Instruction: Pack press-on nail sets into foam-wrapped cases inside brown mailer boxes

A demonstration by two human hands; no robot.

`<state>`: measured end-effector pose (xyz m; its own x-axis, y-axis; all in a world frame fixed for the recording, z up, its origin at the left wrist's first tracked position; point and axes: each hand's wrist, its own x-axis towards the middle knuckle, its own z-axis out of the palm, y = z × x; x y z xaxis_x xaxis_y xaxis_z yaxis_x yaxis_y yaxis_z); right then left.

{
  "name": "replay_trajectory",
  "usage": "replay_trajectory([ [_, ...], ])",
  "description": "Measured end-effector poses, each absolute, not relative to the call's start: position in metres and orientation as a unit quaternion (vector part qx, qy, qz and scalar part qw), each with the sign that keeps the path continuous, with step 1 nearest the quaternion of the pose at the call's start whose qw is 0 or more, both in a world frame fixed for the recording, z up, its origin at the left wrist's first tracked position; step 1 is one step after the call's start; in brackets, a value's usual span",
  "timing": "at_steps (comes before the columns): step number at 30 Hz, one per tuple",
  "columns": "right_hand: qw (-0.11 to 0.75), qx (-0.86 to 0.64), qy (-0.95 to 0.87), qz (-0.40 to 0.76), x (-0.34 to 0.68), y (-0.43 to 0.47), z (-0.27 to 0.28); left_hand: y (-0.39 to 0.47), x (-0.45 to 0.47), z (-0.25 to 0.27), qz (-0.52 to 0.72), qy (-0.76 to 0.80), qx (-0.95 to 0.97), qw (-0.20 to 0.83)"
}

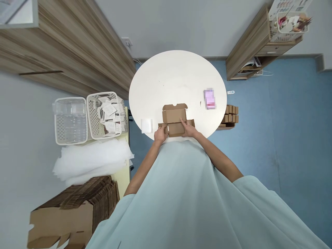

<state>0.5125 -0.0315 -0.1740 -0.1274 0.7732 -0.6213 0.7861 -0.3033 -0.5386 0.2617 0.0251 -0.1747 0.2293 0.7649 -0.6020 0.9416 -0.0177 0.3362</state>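
Note:
A small brown cardboard box [175,115] lies partly folded at the near edge of the white round table, its lid panel spread away from me and its side flaps sticking out. My left hand [160,134] is closed on the box's left side, around the flap there. At the right side, my right hand [190,130] grips the box with its thumb laid near the fold between lid and base. Some fingertips are hidden behind the cardboard. Left of my left hand rests a white, square, padded-looking piece [147,126].
On the table [176,69] lies a blurred pink-purple packet [210,99]. Small brown boxes [230,114] fill a carton beyond the right edge. To the left stand white baskets [103,133], white foam sheets [93,159] and stacked flat cardboard [62,221].

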Motion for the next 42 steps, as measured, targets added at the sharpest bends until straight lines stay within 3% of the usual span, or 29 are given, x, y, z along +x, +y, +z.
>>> replay_trajectory([
  [12, 0.014, 0.664, 0.583, -0.468, 0.516, -0.025, -0.177, 0.024, 0.255, -0.166, -0.106, 0.578, 0.730, 0.348],
  [18, -0.002, 0.659, 0.585, -0.473, 0.517, -0.026, -0.179, 0.012, 0.240, -0.158, -0.061, 0.704, 0.653, 0.274],
  [29, -0.002, 0.663, 0.579, -0.474, 0.514, -0.026, -0.180, -0.001, 0.274, -0.146, -0.051, 0.680, 0.636, 0.361],
  [42, 0.011, 0.667, 0.577, -0.471, 0.513, -0.023, -0.188, 0.009, 0.285, -0.156, -0.065, 0.681, 0.639, 0.352],
])
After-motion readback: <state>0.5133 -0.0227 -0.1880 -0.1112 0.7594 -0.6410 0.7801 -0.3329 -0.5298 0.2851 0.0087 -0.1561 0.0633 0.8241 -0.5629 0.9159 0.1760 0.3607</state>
